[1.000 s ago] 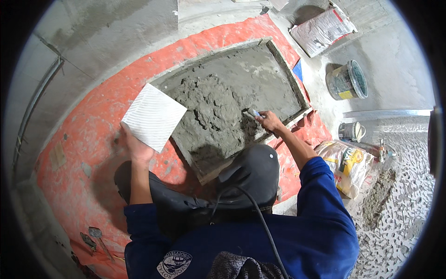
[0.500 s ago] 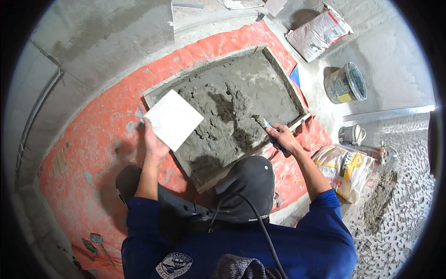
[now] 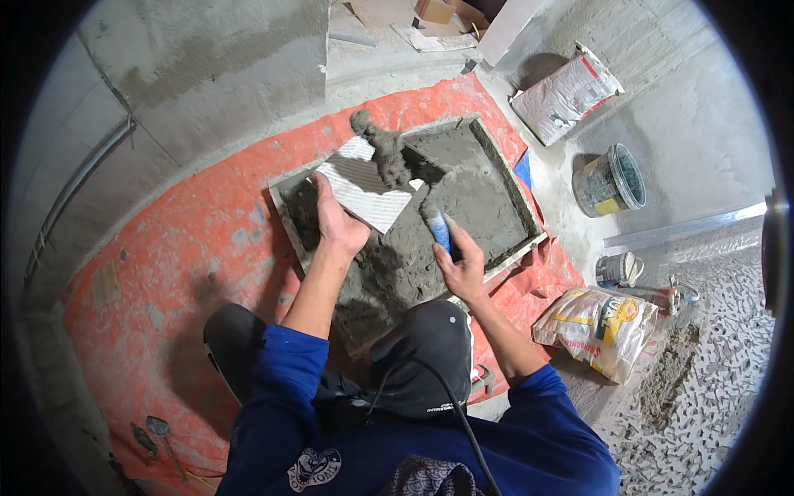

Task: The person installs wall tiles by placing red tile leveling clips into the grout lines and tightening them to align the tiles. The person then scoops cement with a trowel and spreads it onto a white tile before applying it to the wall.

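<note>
My left hand [image 3: 341, 223] grips the near left corner of a white square tile [image 3: 364, 197], whose ribbed face shows; the tile is held tilted over a shallow mortar tray [image 3: 523, 188]. A lump of wet grey mortar [image 3: 387, 153] lies across the tile's far part and sticks up past its edge. My right hand [image 3: 463, 264] is closed round the blue handle of a trowel [image 3: 440, 234]. Mortar coats the trowel's blade, which reaches to the tile's right edge; its exact contact is hidden by the mortar. More grey mortar [image 3: 484, 198] fills the tray.
Red sheeting [image 3: 165, 289] lies under the tray. To the right stand a white sack [image 3: 566, 101], a large bucket [image 3: 608, 183], a small bucket [image 3: 619, 269] and a yellow-and-white bag [image 3: 597, 331]. A hammer [image 3: 483, 379] lies by my knee. Concrete walls [image 3: 223, 74] rise beyond.
The tile has moved right, over the tray, and tilted. My right hand has lifted the trowel out of the tray's mortar and moved left, and a lump of mortar now sits on the tile.
</note>
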{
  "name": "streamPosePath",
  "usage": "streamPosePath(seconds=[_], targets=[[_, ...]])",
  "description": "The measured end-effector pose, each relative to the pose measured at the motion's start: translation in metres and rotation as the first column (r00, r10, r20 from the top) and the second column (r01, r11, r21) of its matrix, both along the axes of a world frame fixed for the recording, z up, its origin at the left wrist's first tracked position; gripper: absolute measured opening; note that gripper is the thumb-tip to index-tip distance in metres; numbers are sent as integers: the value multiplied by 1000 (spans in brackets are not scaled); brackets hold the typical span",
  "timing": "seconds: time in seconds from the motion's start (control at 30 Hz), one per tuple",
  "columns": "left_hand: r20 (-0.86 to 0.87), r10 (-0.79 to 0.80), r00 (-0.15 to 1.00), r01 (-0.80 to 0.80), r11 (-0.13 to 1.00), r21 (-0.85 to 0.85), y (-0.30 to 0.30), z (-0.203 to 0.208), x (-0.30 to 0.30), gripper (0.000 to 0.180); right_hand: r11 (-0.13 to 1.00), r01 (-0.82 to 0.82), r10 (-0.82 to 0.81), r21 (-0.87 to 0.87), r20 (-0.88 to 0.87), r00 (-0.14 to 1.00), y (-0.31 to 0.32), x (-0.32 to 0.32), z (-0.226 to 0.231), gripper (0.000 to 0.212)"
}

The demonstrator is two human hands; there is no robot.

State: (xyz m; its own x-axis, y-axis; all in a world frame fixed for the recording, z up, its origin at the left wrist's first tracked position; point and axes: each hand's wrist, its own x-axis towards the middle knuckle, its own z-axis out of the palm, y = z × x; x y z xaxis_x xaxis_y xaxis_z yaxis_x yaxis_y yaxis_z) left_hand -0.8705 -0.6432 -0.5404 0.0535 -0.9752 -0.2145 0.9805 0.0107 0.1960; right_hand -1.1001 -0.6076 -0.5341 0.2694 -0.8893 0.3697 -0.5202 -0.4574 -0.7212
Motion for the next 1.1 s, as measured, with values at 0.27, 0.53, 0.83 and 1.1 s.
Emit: streamPosePath(seconds=[0.27, 0.53, 0.83, 1.1], targets=[[2, 59, 998, -59, 998, 20, 12, 24, 18, 59, 997, -59, 56, -46, -57, 997, -4, 39, -42, 66], [45, 108, 993, -111, 992, 53, 16, 12, 43, 59, 1000, -19, 20, 17, -45, 999, 28, 6, -91, 60], [154, 101, 983, -79, 986, -143, 17, 17, 78, 71, 936, 53, -124, 348, 185, 975, 43, -43, -44, 52], [56, 123, 991, -120, 992, -43, 25, -5, 53, 67, 622, -419, 143, 661, 430, 891, 0, 15, 3, 44]])
